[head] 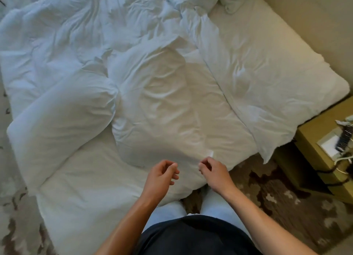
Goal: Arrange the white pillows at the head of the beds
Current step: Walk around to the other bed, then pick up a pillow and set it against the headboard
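Note:
Three white pillows lie on the bed. The left pillow [61, 121] is plump and slanted. A flatter middle pillow [168, 105] lies just beyond my hands, with a small tag at its near corner. The right pillow [263, 86] reaches the bed's right edge and hangs slightly over it. My left hand [162, 176] and my right hand [212, 172] hover side by side over the near edge of the middle pillow. Their fingers are loosely curled and hold nothing.
A crumpled white duvet [95, 25] covers the far part of the bed. The bare sheet [91, 187] shows at the near left. A wooden nightstand [321, 140] with cables and a remote stands at right. Patterned carpet [277, 201] lies below.

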A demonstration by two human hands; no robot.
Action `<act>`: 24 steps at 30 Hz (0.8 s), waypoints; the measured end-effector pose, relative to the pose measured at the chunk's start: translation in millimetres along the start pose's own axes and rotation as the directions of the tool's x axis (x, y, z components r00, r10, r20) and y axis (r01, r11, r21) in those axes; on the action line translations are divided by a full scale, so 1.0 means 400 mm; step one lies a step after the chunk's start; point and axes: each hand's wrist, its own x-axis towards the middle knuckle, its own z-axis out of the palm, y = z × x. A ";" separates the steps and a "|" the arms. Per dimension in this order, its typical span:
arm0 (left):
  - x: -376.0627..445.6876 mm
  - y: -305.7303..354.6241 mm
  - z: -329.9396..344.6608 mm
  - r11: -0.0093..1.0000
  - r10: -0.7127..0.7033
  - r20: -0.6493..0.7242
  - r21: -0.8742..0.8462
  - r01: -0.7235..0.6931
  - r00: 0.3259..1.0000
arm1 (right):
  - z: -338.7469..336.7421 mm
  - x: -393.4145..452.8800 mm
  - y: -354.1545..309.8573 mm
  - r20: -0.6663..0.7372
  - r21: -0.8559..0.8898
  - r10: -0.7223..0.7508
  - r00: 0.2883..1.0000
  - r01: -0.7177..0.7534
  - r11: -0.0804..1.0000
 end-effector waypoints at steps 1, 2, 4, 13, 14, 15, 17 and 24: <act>0.026 0.019 0.011 1.000 -0.015 -0.027 0.020 0.015 1.000 | -0.014 0.056 -0.008 0.011 -0.048 -0.029 1.000 0.029 0.998; 0.054 0.040 0.025 0.999 -0.031 -0.051 0.038 0.032 0.998 | -0.026 0.111 -0.015 0.015 -0.078 -0.048 0.999 0.049 0.996; 0.120 0.083 0.050 0.995 -0.055 -0.099 0.079 0.063 0.994 | -0.040 0.216 -0.026 0.029 -0.120 -0.067 0.997 0.071 0.990; 0.408 0.182 0.124 0.871 -0.105 -0.225 0.449 0.199 0.969 | -0.050 0.507 -0.041 0.247 -0.084 0.175 0.953 -0.159 0.984; 0.419 0.182 0.124 0.857 -0.129 -0.221 0.466 0.221 0.967 | -0.051 0.520 -0.036 0.262 -0.059 0.180 0.948 -0.171 0.984; 0.427 0.181 0.125 0.844 -0.148 -0.219 0.481 0.238 0.965 | -0.053 0.531 -0.030 0.270 -0.034 0.181 0.946 -0.178 0.983; 0.439 0.175 0.125 0.830 -0.159 -0.216 0.500 0.249 0.963 | -0.056 0.551 -0.015 0.280 0.004 0.194 0.940 -0.203 0.979; 0.450 0.150 0.112 0.816 -0.131 -0.144 0.546 0.190 0.981 | -0.054 0.555 -0.013 0.190 0.068 0.174 0.966 -0.190 0.979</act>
